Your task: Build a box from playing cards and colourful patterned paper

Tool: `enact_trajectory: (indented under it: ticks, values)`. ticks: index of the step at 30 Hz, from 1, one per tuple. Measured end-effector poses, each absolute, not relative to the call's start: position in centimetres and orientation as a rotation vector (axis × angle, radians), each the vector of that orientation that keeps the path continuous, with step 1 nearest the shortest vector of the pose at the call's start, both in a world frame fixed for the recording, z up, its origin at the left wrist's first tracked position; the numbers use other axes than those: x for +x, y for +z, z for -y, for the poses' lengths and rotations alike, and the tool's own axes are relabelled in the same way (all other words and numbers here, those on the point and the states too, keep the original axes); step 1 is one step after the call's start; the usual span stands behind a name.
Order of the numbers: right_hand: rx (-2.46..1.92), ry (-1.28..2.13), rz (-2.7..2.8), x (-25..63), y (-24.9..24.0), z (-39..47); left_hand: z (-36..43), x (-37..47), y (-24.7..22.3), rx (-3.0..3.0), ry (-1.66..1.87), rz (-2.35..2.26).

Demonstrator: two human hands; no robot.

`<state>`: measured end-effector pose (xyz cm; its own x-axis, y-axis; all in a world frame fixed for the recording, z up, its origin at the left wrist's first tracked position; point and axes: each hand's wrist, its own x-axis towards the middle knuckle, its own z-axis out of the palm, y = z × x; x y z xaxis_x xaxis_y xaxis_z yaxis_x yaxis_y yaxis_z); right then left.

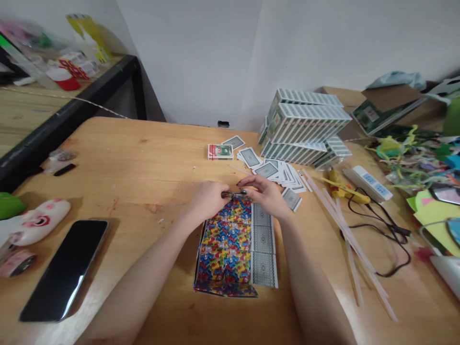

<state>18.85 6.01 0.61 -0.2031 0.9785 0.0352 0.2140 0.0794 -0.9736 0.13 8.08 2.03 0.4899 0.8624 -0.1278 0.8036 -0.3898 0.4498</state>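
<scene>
A panel of joined cards (226, 244) with a bright multicoloured pattern lies on the table between my forearms. Its near and left edges are folded up. Along its right side runs a column of grey-backed playing cards (263, 244). My left hand (211, 197) pinches the panel's far edge, where a narrow strip stands up. At the same far edge, my right hand (265, 194) is curled with thumb and forefinger close together on the strip; its other fingers are partly hidden. Loose playing cards (266, 170) lie scattered just beyond my right hand.
A red-and-green card box (220, 152) lies beyond the hands. Stacked card packs (305, 122) stand back right. Clear plastic strips (354, 249), a yellow glue gun (345, 189) and a power strip (368, 183) lie right. A phone (66, 270) lies left.
</scene>
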Motion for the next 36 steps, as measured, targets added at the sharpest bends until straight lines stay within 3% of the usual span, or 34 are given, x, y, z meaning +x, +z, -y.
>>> enact_trajectory:
  ticks: [4, 7, 11, 17, 21, 25, 31, 36]
  values:
    - [-1.620, 0.979, 1.535, 21.6, 2.0, -5.8, -7.8, 0.0, 2.6, 2.432, 0.034, -1.465]
    - [-1.833, 1.077, 1.512, 23.2, 2.0, -5.1, -7.6, -0.2, 2.8, 2.505, -0.010, -1.497]
    - [-1.818, 1.281, 1.737, 23.2, 1.6, -4.7, -7.5, -0.4, 3.0, 2.527, -0.117, -1.515]
    - [-1.791, 0.972, 1.855, 21.4, 1.0, -5.6, -7.2, -0.6, 4.0, 2.498, -0.242, -1.506]
    - [-1.642, 0.940, 1.814, 20.9, 0.4, -5.7, -6.8, -0.9, 4.7, 2.476, -0.282, -1.550]
    - [-1.804, 0.964, 1.617, 21.7, 0.3, -5.9, -6.7, -1.2, 5.0, 2.450, -0.216, -1.535]
    - [-1.993, 0.350, 1.427, 26.1, -0.2, -6.3, -6.9, -1.1, 4.9, 2.468, -0.135, -1.574]
    - [-1.812, 0.198, 1.694, 26.4, -2.1, -6.6, -6.9, -1.3, 4.7, 2.397, -0.116, -1.542]
